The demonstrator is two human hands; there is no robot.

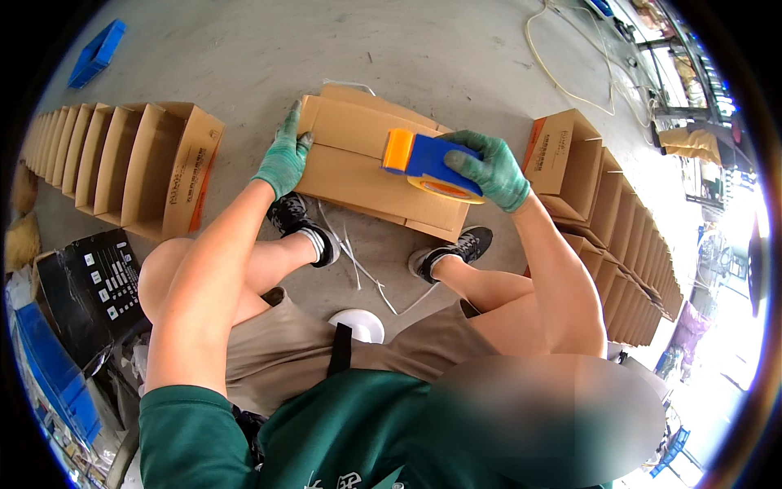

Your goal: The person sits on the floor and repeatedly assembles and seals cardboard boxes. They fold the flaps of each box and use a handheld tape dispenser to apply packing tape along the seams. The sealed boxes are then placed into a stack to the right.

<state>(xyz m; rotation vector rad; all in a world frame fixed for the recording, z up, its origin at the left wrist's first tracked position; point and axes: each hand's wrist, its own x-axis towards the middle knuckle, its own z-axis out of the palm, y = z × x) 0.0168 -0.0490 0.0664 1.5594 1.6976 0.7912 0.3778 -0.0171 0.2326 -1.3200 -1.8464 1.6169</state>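
Note:
A brown cardboard box (346,167) lies between my feet, its top flaps folded in and meeting along a seam. My left hand (283,159), in a green glove, is spread against the box's left end, thumb on top and fingers along the side. In my gloved right hand (489,171) is a blue and orange tape dispenser (423,155), held over the right part of the box. A roll of tape shows at its lower side. Whether the dispenser touches the cardboard, I cannot tell.
Rows of open cardboard boxes stand on the left (175,163) and on the right (570,159). White strapping strips (358,265) lie on the floor near my shoes. A black box (90,289) stands at lower left, a blue crate (98,53) far left, and a pale hose (562,81) at far right.

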